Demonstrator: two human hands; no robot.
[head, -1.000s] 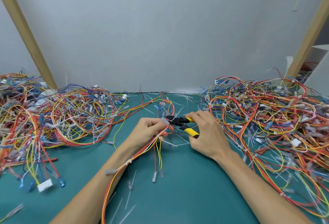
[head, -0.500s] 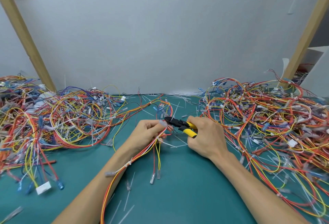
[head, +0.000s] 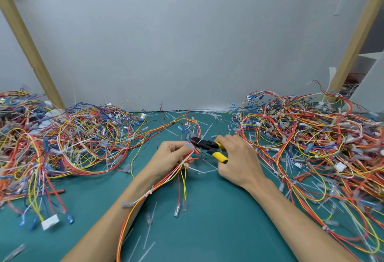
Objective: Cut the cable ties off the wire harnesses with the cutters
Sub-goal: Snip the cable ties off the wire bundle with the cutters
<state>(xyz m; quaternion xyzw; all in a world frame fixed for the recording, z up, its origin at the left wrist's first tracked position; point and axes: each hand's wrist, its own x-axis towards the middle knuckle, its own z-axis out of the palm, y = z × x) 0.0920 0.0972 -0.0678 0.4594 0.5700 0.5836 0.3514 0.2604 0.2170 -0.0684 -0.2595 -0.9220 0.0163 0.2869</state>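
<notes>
the teal table [head: 218, 230] bears a left harness heap [head: 62, 143], a right harness heap [head: 311, 141] and, seemingly, loose cut ties [head: 148, 235] between.

Your hands meet just below centre, both with curled fingers.
Your left hand [head: 172, 157], its forearm entering from 7 o'clock, grips the wire harness [head: 164, 182]. Your right hand [head: 239, 159], its forearm entering from 5 o'clock, grips the cutters [head: 207, 145], back upward, knuckles toward 10 o'clock.

Worktop [head: 218, 230], centre: the left hand [head: 170, 157] holds 1 wire harness [head: 158, 187], which trails toward the near edge. The right hand [head: 239, 162], just to its right, holds the cutters [head: 207, 145], tip at the harness. A left heap [head: 62, 141] and a right heap [head: 311, 141] of harnesses flank the hands. The wall [head: 187, 43] stands behind.
</notes>
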